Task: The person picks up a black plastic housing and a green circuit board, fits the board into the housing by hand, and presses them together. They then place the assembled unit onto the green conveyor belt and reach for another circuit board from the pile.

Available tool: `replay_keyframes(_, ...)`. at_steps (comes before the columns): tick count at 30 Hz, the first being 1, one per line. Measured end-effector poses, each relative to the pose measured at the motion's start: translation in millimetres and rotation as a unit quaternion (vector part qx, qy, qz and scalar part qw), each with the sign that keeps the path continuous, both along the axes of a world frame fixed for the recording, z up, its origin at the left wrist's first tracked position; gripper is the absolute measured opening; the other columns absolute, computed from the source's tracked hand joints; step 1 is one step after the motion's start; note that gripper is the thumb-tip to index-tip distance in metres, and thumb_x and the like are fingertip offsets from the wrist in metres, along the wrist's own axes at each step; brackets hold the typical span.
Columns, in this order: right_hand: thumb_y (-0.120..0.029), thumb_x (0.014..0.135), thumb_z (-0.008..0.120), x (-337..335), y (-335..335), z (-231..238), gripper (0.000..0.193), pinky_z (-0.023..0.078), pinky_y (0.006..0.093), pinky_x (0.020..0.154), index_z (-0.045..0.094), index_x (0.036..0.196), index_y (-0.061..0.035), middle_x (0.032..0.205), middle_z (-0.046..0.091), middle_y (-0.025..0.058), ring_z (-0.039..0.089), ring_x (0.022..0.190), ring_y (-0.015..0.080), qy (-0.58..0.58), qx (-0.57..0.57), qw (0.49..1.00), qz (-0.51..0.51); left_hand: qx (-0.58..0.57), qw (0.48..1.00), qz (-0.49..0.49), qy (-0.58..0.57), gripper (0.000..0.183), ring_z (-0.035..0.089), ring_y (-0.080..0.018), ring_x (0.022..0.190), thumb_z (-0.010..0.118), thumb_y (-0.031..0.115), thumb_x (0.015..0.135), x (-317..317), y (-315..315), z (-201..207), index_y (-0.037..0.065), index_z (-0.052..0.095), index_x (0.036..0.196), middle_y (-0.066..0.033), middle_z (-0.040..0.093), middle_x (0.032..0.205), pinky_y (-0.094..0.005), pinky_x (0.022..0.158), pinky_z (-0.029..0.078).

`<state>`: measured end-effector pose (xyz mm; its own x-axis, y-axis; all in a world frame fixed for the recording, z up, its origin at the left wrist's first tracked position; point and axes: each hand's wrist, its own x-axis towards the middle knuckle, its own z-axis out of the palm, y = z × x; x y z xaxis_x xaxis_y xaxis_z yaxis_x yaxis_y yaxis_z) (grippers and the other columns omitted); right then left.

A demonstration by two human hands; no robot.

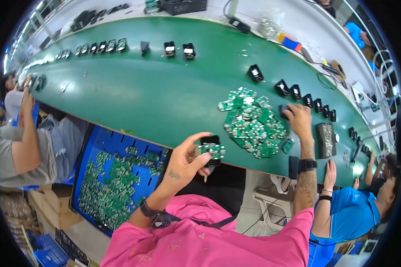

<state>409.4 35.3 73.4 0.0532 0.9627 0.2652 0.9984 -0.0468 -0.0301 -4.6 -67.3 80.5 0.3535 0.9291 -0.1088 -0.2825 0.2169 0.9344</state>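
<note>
Beside the green table (165, 89) sits a blue tray (103, 139). Left fingers (198, 162) hold a circuit board (214, 151) and black case (210, 139); a board heap (254, 124) separates them from the right fingers (295, 111), which touch a dark case (283, 112), grip unclear; more cases (296, 92) line up beyond.

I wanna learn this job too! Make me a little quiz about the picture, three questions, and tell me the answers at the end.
1. Pick one. Along with a black case, the left hand holds: (a) a pair of scissors, (b) a green circuit board, (c) a paintbrush.
2. True or false? The pile of circuit boards on the table lies between the left hand and the right hand, as seen from left to right.
3. Fill in the gap: the tray of boards to the left of the left hand is coloured ____.

Key: 1. b; 2. true; 3. blue.
</note>
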Motion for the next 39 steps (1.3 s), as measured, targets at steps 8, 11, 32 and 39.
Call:
replay_keyframes(8, -0.012, 0.095, 0.061, -126, -101, 30, 0.021, 0.052, 0.0291, 0.071, 0.068, 0.108, 0.0030, 0.089, 0.067, 0.0088, 0.064, 0.077, 0.0165, 0.431, -0.004, 0.901, 0.043, 0.007, 1.000, -0.008, -0.010, 0.049, 0.063, -0.0090, 0.066, 0.060, 0.009, 0.096, 2, -7, 12, 0.005, 0.047, 0.142, -0.0077, 0.064, 0.098, -0.0230, 0.059, 0.054)
replay_keyframes(11, -0.003, 0.089, 0.067, -195, -139, 39, 0.023, 0.050, 0.0228, 0.063, 0.066, 0.111, 0.0038, 0.086, 0.065, 0.0053, 0.062, 0.075, 0.0090, 0.570, -0.089, 0.805, 0.139, 0.029, 0.999, -0.020, 0.026, 0.050, 0.062, -0.0075, 0.069, 0.062, 0.007, 0.094, 8, -9, 13, 0.006, 0.048, 0.142, -0.0071, 0.065, 0.099, -0.0232, 0.062, 0.053)
replay_keyframes(32, 0.001, 0.095, 0.061, -207, -158, 48, 0.015, 0.036, 0.0207, 0.045, 0.073, 0.104, 0.0006, 0.075, 0.061, 0.0009, 0.052, 0.051, 0.0047, 0.622, -0.032, 0.767, 0.154, -0.085, 0.964, -0.178, -0.178, 0.070, 0.064, -0.0153, 0.098, 0.052, 0.005, 0.088, 15, -26, 10, 0.007, 0.032, 0.154, -0.0106, 0.059, 0.118, -0.0320, 0.068, 0.062)
replay_keyframes(39, -0.002, 0.090, 0.071, -212, -168, 29, 0.014, 0.038, 0.0182, 0.045, 0.069, 0.102, 0.0047, 0.077, 0.067, 0.0031, 0.054, 0.053, 0.0045, 0.728, -0.005, 0.678, 0.097, -0.098, 0.962, -0.184, -0.177, 0.065, 0.058, -0.0103, 0.098, 0.052, 0.017, 0.096, 16, -35, -9, 0.010, 0.025, 0.155, -0.0050, 0.054, 0.114, -0.0278, 0.081, 0.050)
